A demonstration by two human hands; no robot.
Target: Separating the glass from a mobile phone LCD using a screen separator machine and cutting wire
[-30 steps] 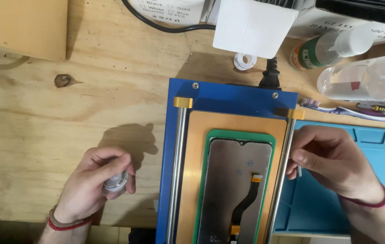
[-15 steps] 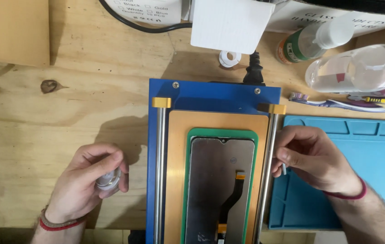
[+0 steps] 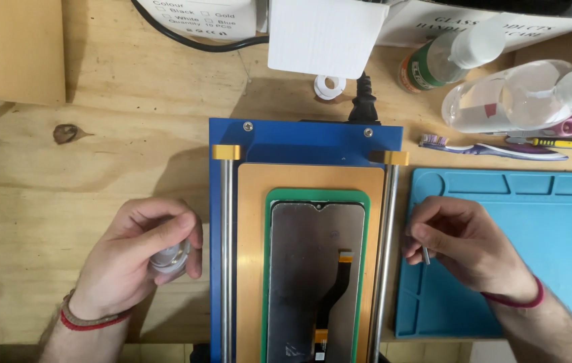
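So the phone screen is lying face down in the green mould on the blue separator plate, centre of the frame, flex cable still attached. Looks to me like the cutting hasn't really started, nothing is lifted off yet. Left hand, lower left over the table, is curled around a small silvery spool. Right hand, right of the rail, pinches a thin metal pin.
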